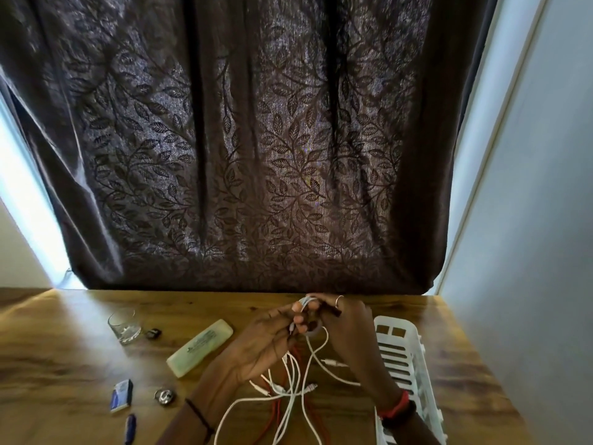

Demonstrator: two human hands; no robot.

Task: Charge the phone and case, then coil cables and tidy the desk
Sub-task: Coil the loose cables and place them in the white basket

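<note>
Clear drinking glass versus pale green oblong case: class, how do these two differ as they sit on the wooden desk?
The clear drinking glass stands upright; the pale green oblong case lies flat, diagonally. The glass is see-through and round; the case is cloudy and long. Both rest on the wooden desk, untouched.

At the left of the brown wooden desk [80,348], a clear glass tumbler [124,327] farthest back, a small dark object [153,333], perhaps a clip, just right of it, and a pale green oblong plastic case [200,347] further right. Nearer the front, a small blue-and-white box [122,395] with a round silvery metal object [165,396] right of it. In the middle, a tangle of white and red cables [300,393] on the desk, gripped above by left hand [266,342] and right hand [346,329], with a white slatted plastic basket [401,358] to the right.
</note>
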